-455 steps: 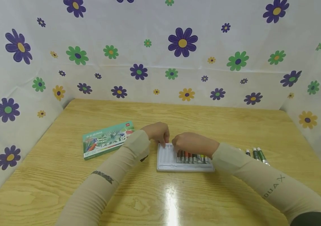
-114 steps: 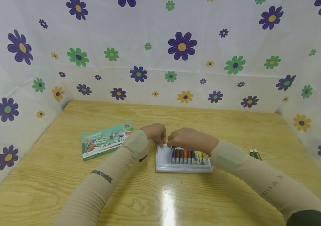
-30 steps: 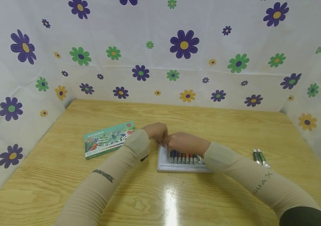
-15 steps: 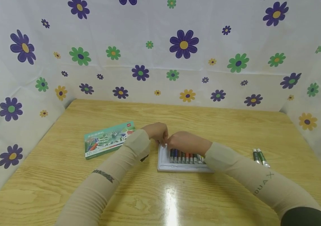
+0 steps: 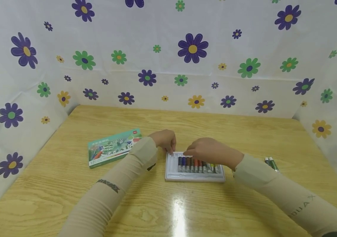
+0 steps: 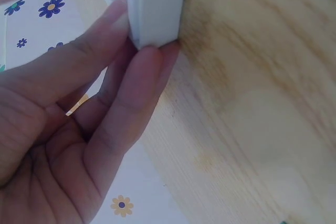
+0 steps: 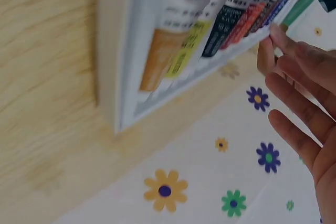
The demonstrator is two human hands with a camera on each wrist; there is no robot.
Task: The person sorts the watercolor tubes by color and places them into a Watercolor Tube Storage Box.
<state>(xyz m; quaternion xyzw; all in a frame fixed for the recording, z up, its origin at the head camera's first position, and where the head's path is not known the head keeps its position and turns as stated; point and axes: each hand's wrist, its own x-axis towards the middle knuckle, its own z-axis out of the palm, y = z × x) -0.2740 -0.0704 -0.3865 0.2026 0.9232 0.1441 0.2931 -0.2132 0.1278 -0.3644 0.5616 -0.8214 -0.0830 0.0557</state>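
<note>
My left hand point(image 5: 165, 140) pinches the far left corner of a white plastic tray point(image 5: 171, 176). In the left wrist view, its thumb and fingers grip the tray's corner point(image 6: 156, 9). A row of paint tubes point(image 5: 196, 168) lies side by side in the tray, from dark blue at the left through browns and reds to yellows. My right hand point(image 5: 216, 153) is over the tray's far edge above the tubes. In the right wrist view, the fingers of the right hand point(image 7: 310, 95) are loosely extended beside the tubes, with nothing held in them.
A green paint box point(image 5: 113, 148) with a printed plant picture lies left of the tray, partly behind the left sleeve. Two green paint tubes point(image 5: 272, 163) lie on the wooden table point(image 5: 144, 204) to the right. A flower-patterned cloth point(image 5: 168, 59) stands around the table.
My right hand has moved right, away from the left hand, uncovering more tubes. Since the earliest frame the tray's row has grown leftward, and fewer tubes lie at the right. The left hand stays.
</note>
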